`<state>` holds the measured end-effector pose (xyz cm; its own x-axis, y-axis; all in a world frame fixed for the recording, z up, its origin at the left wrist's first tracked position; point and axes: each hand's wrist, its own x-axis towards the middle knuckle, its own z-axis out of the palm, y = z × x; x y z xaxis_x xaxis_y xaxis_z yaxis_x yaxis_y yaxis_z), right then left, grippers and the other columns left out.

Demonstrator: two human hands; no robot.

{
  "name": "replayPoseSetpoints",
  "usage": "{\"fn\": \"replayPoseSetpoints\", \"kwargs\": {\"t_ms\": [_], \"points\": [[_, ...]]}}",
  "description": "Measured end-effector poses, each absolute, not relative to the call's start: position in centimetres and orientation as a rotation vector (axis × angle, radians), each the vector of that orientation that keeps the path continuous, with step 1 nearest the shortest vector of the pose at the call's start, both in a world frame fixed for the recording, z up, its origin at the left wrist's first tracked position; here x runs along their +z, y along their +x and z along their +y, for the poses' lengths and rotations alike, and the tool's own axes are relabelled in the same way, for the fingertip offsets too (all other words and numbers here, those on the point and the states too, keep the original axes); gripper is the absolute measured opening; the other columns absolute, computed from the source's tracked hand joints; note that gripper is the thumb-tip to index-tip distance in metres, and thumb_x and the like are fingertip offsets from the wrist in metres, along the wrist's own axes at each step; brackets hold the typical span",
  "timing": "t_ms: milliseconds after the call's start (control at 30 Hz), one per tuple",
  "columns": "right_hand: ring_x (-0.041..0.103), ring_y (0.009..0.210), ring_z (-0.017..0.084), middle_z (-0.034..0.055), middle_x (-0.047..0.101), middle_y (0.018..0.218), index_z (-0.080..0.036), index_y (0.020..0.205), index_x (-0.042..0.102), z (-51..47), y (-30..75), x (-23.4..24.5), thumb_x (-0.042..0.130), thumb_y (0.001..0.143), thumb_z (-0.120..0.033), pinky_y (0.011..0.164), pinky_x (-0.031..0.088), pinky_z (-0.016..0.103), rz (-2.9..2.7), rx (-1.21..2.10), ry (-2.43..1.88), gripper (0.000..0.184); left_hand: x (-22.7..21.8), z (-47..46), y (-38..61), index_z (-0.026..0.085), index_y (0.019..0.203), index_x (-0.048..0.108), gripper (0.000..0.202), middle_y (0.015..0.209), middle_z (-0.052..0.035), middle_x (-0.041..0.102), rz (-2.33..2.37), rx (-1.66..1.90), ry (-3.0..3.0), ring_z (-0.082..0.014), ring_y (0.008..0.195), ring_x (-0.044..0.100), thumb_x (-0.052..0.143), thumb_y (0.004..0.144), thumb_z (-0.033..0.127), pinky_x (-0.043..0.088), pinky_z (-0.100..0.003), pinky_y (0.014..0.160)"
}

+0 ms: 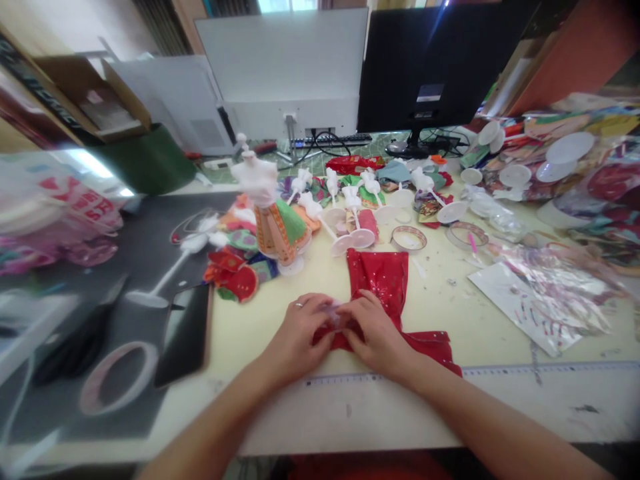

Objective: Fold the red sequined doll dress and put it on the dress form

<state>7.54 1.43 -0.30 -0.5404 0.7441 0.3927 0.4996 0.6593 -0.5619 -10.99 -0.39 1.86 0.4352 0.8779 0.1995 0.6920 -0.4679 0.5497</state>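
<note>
On the pale tabletop lies a piece of red cloth [379, 275] dotted with small shiny spots, one part stretching away from me and another out to the right. My left hand [303, 333] pinches its near left part between thumb and fingers; a ring is on one finger. From the other side, my right hand [376, 337] grips the same part, fingers curled. A small pale, translucent piece [334, 312] shows between the fingertips; its kind is unclear. Both hands cover much of the cloth there. Just below them runs a ruler strip [345, 380].
Beyond the cloth stand a white dress form [255, 177] in a green-and-orange skirt and several small white stands [353, 200]. Tape rolls [409, 239] lie nearby. A phone [185, 333] and a large tape roll [120, 378] are left, plastic packets [545, 293] right, monitors [285, 60] behind.
</note>
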Motion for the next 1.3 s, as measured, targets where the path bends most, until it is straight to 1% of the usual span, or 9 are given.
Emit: {"fn": "replayPoseSetpoints", "kwargs": {"t_ms": [233,367,433,533,633,700,933,1167,1300], "points": [[0.054,0.085,0.02,0.0053,0.059,0.084,-0.019,0.101,0.051,1.3,7.5,-0.2,0.049,0.072,-0.002,0.101,0.031,0.053,-2.286,0.517,-0.968,0.033,1.9,-0.2,-11.2,0.02,0.083,0.063,0.016,0.115,-0.0056,0.058,1.322,0.667,2.279,-0.0228,0.114,0.048,0.053,0.074,0.01,0.036,-0.039,0.099],[0.054,0.083,0.019,0.0051,0.06,0.085,-0.019,0.101,0.052,1.4,7.5,-0.3,0.048,0.074,-0.002,0.101,0.031,0.052,-2.288,0.517,-0.947,0.032,2.0,-0.1,-11.1,0.02,0.077,0.063,0.016,0.113,-0.0038,0.06,1.292,0.681,2.273,-0.0217,0.112,0.049,0.053,0.074,0.008,0.038,-0.038,0.098],[0.053,0.086,0.02,0.0064,0.06,0.088,-0.018,0.1,0.052,1.4,7.5,-0.1,0.048,0.074,-0.002,0.1,0.032,0.051,-2.258,0.484,-0.934,0.031,2.0,-0.1,-11.1,0.02,0.073,0.062,0.015,0.113,-0.0034,0.061,1.288,0.689,2.262,-0.0212,0.112,0.05,0.052,0.074,0.008,0.039,-0.037,0.097],[0.051,0.089,0.022,0.0087,0.06,0.094,-0.017,0.097,0.053,1.1,7.5,0.5,0.049,0.075,-0.004,0.091,0.037,0.047,-2.202,0.422,-0.922,0.026,2.0,-0.1,-11.3,0.019,0.071,0.062,0.014,0.113,-0.0046,0.06,1.31,0.7,2.233,-0.0212,0.111,0.05,0.053,0.074,0.008,0.039,-0.038,0.097],[0.049,0.077,0.019,0.0066,0.06,0.081,-0.017,0.083,0.056,0.6,7.4,1.0,0.049,0.08,-0.01,0.075,0.04,0.038,-2.246,0.38,-0.877,0.011,2.0,-0.2,-11.5,0.018,0.069,0.062,0.012,0.115,-0.0057,0.059,1.332,0.7,2.206,-0.022,0.113,0.048,0.055,0.074,0.009,0.039,-0.039,0.098],[0.047,0.07,0.018,0.0054,0.058,0.074,-0.017,0.074,0.056,0.2,7.3,0.9,0.047,0.083,-0.013,0.07,0.038,0.036,-2.313,0.361,-0.869,0.013,1.9,-0.2,-11.6,0.018,0.069,0.062,0.012,0.118,-0.006,0.057,1.338,0.696,2.193,-0.0225,0.117,0.046,0.055,0.074,0.009,0.037,-0.04,0.1],[0.045,0.069,0.017,0.0056,0.057,0.072,-0.017,0.071,0.057,0.1,6.8,0.2,0.046,0.084,-0.015,0.072,0.035,0.036,-2.348,0.317,-0.965,0.018,1.6,-0.1,-11.5,0.018,0.068,0.064,0.014,0.125,-0.0064,0.054,1.325,0.656,2.165,-0.0249,0.126,0.037,0.054,0.075,0.011,0.032,-0.044,0.105],[0.049,0.072,0.018,0.0061,0.06,0.074,-0.016,0.073,0.058,0.1,6.8,0.3,0.049,0.081,-0.016,0.076,0.036,0.038,-2.332,0.393,-0.951,0.012,1.4,-0.1,-11.5,0.02,0.072,0.067,0.015,0.128,-0.0059,0.052,1.316,0.639,2.156,-0.0253,0.128,0.036,0.055,0.075,0.011,0.031,-0.045,0.106],[0.049,0.07,0.017,0.0053,0.06,0.071,-0.016,0.071,0.057,0.2,6.7,0.2,0.047,0.081,-0.013,0.077,0.037,0.037,-2.322,0.4,-0.94,0.014,1.3,-0.1,-11.4,0.021,0.072,0.068,0.015,0.127,-0.0055,0.053,1.307,0.638,2.16,-0.0251,0.128,0.036,0.057,0.075,0.012,0.031,-0.044,0.106]]}}
